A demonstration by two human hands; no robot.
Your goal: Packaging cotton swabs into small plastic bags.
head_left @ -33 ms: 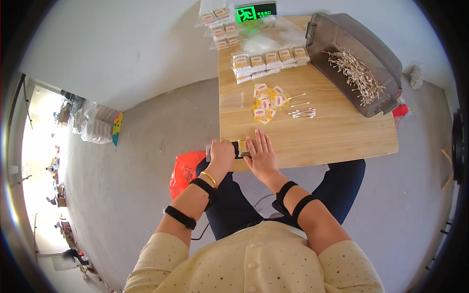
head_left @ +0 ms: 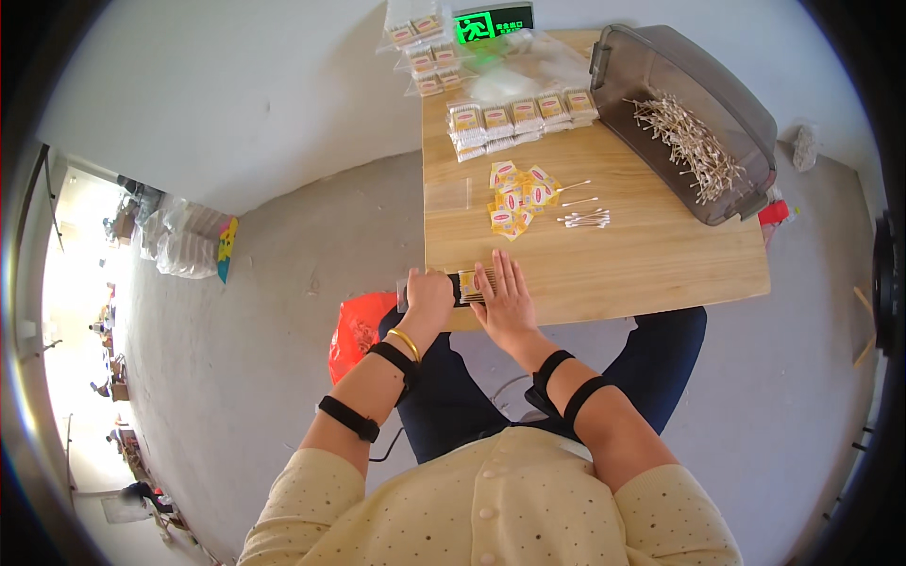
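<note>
My left hand [head_left: 430,294] is closed at the table's near left edge, its fingers curled down. What it grips is hidden; a bit of clear plastic [head_left: 403,295] shows beside it, and a narrow black piece [head_left: 458,289] lies between my hands. Fingers stretched flat, my right hand [head_left: 508,304] rests against a small packet of cotton swabs [head_left: 467,284] with a yellow card, covering part of it. Farther in lie a scattered pile of yellow-and-white cards [head_left: 515,196] and several loose cotton swabs [head_left: 587,219].
A grey translucent bin [head_left: 630,123] holding loose cotton swabs [head_left: 689,146] lies tilted at the right. Rows of packed swabs [head_left: 524,118] and bagged packs [head_left: 429,58] stand at the back by a green exit sign [head_left: 493,23]. A red bag [head_left: 355,325] is below the left edge.
</note>
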